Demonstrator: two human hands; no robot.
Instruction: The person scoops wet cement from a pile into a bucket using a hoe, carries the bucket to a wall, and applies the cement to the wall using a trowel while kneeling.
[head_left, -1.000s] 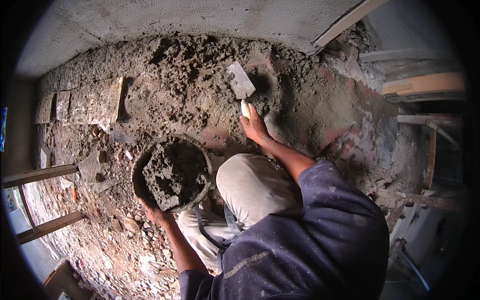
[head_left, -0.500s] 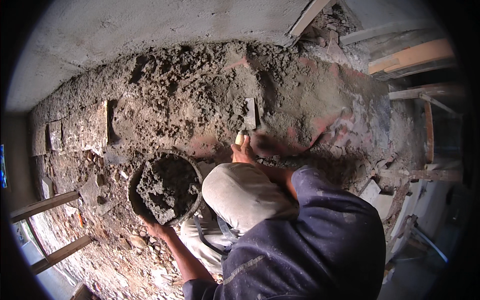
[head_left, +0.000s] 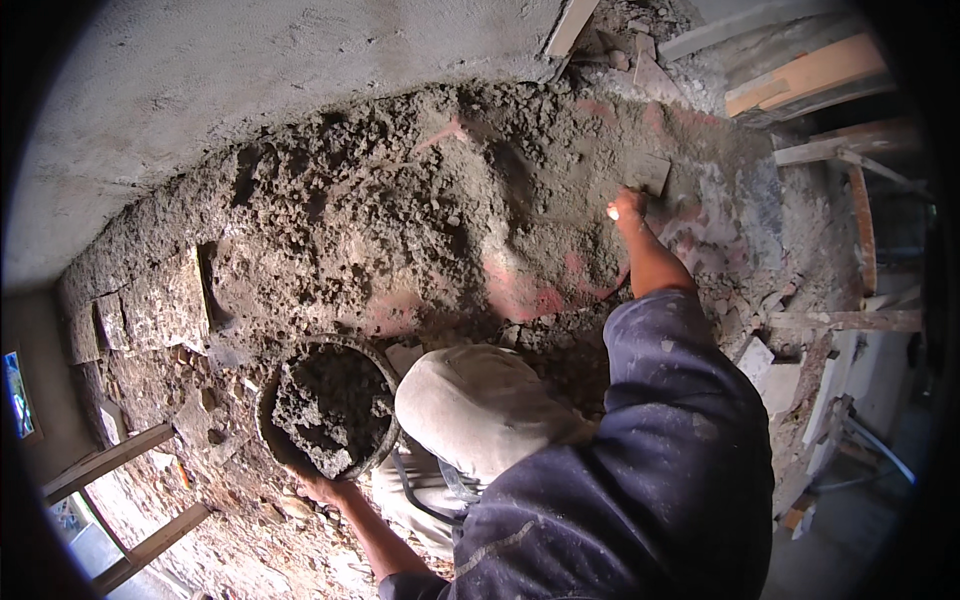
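My right hand (head_left: 630, 207) is closed round the handle of a trowel (head_left: 652, 173), its flat blade lying against a reddish sheet (head_left: 525, 290) smeared with grey mortar. The arm is stretched out to the right. At the left, a round bucket (head_left: 262, 415) holds wet grey mortar (head_left: 330, 405). My left hand (head_left: 318, 487) grips the near rim of this bucket; some of its fingers are hidden behind the wall. Lumpy mortar (head_left: 370, 210) covers much of the area ahead, left of the trowel.
A grey plastered wall (head_left: 300, 60) runs along the far side. Wooden boards (head_left: 810, 75) stick out at the far right, and timber bars (head_left: 110, 460) stand at the left. Broken stones (head_left: 205, 400) and rubble lie round the bucket. My bent knee (head_left: 480, 395) is beside it.
My right hand has carried the trowel to the right, away from the lumpy mortar and onto the smeared sheet. The left hand stays on the bucket.
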